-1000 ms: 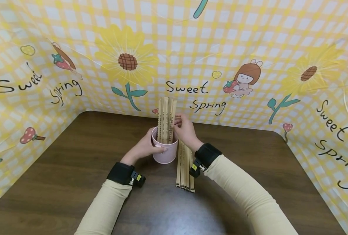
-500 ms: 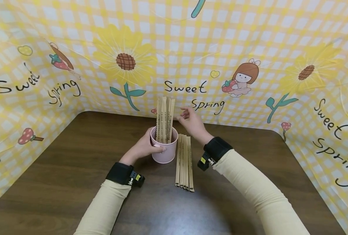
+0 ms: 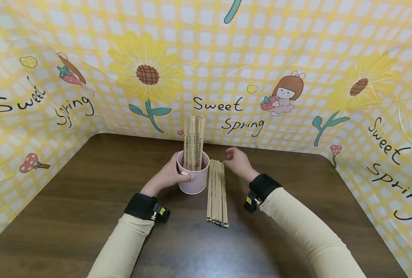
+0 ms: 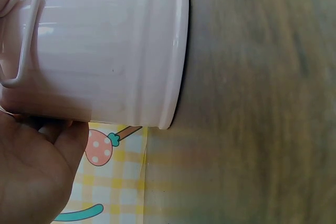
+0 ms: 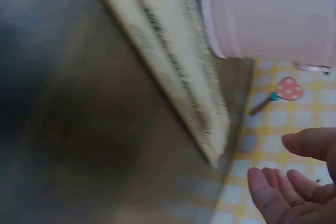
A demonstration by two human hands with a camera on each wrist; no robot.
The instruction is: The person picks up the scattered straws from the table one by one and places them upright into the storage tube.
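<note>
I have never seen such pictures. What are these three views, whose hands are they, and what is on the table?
A person works with bare hands and wears three cameras. The head view looks down at both hands; each wrist view looks past its own hand. The left hand holds a pink cup with paper-wrapped sticks standing in it. The right hand holds nothing, fingers relaxed, beside more wrapped sticks in a row flat on the brown table. A yellow checked cloth forms the backdrop.

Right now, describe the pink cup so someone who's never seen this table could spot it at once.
On the dark wooden table, look near the middle of the far edge, in front of the sunflower backdrop. The left hand holds the pink cup there. It alone stands upright with paper-wrapped sticks poking out; the other sticks lie flat beside it.
</note>
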